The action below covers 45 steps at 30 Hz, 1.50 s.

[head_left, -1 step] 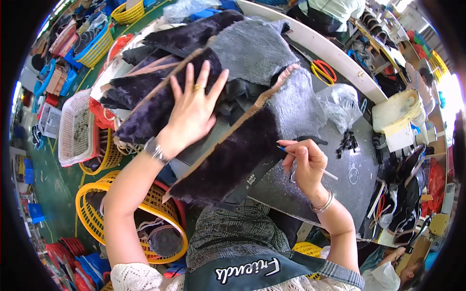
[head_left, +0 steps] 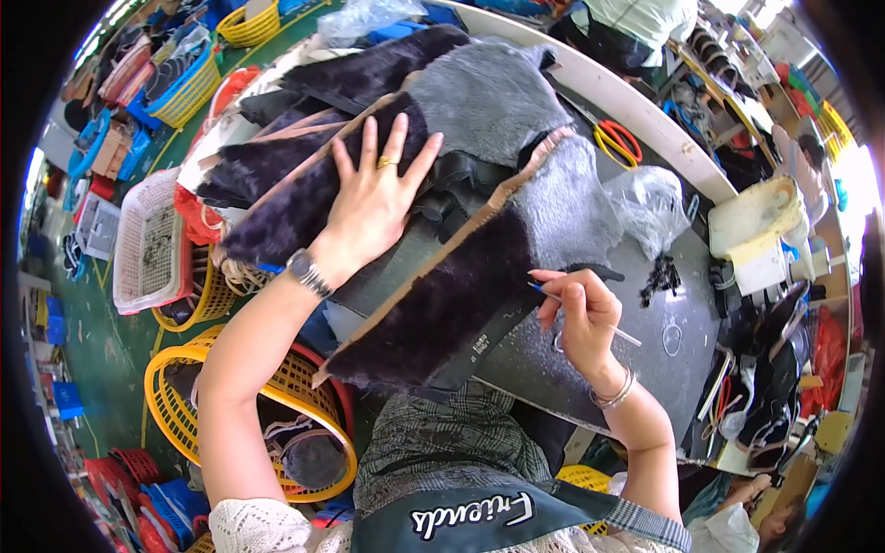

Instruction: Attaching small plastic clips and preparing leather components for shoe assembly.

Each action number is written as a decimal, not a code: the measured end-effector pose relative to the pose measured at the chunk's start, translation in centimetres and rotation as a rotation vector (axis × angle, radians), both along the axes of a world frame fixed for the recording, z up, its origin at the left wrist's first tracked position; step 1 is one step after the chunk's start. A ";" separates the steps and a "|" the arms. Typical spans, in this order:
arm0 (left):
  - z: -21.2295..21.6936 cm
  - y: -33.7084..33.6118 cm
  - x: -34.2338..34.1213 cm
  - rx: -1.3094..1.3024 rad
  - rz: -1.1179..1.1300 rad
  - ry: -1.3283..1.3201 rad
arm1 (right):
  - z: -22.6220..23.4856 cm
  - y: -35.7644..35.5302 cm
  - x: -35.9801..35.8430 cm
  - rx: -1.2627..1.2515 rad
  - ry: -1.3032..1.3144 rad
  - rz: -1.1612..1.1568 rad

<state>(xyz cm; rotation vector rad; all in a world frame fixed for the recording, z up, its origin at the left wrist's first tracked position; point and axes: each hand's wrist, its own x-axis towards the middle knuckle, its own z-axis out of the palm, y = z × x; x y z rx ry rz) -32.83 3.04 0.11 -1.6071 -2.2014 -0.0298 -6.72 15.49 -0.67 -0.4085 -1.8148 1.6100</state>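
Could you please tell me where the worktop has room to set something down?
Right of the right hand, below the black scraps, the dark worktop looks mostly bare, save a pale ring. The left is crowded: fur pieces overlap around the left hand.

A workshop: fur pieces (head_left: 442,309), scissors (head_left: 616,143), yellow baskets (head_left: 306,382).

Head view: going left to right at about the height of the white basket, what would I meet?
White basket → left grip, spread on dark fur → right grip, holding a thin pen-like tool → black scraps → cream container.
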 end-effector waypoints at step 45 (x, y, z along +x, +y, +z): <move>-3.4 -1.7 2.1 0.408 -0.144 -0.390 | 0.3 2.1 -17.2 0.557 -0.261 0.251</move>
